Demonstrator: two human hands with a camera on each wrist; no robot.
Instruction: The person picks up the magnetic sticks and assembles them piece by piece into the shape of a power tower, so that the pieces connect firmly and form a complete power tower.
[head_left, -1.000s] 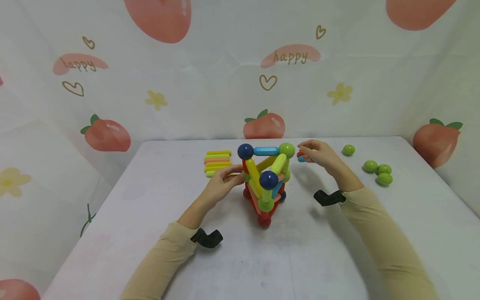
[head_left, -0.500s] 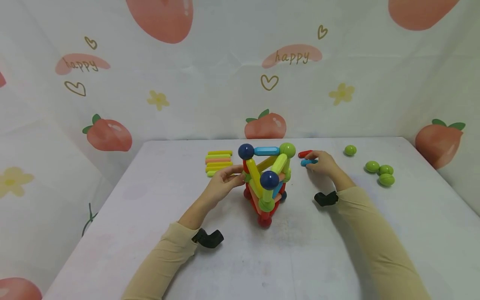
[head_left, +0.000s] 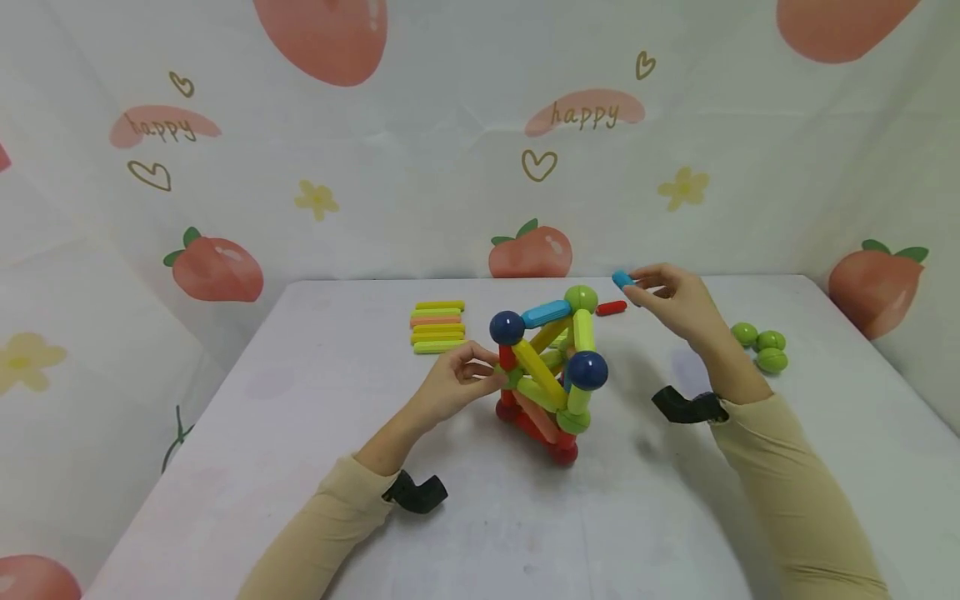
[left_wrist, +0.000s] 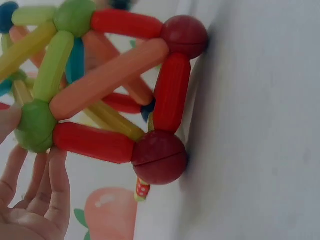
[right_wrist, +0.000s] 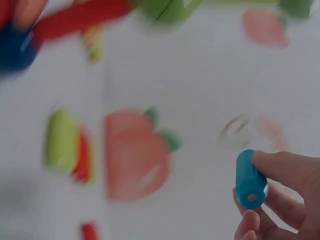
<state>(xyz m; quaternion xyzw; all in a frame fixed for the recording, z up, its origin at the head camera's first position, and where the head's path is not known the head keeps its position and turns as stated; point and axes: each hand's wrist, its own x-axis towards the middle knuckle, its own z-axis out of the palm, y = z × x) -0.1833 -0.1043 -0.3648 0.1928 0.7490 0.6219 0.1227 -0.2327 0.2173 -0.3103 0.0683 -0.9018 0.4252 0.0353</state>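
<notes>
A tower of coloured magnetic sticks and balls (head_left: 542,375) stands on the table, red balls at its base, with blue and green ones at the top corners. At its left side my left hand (head_left: 457,379) pinches a green ball (left_wrist: 35,127) between thumb and fingers. To the right of the tower, raised above the table, my right hand (head_left: 678,304) holds a blue magnetic stick (head_left: 622,279). In the right wrist view this stick (right_wrist: 250,180) sits between thumb and fingers, a round metal spot showing on its end.
A red stick (head_left: 611,307) lies on the table behind the tower's right side. Yellow, green and orange sticks (head_left: 437,329) are lined up at the back left. Several green balls (head_left: 771,360) lie at the right. A patterned cloth (head_left: 420,225) hangs behind the table (head_left: 337,375).
My right hand has picked up the blue stick from beside the red one and lifted it. The tower has turned and shifted slightly right, with my left hand still on it.
</notes>
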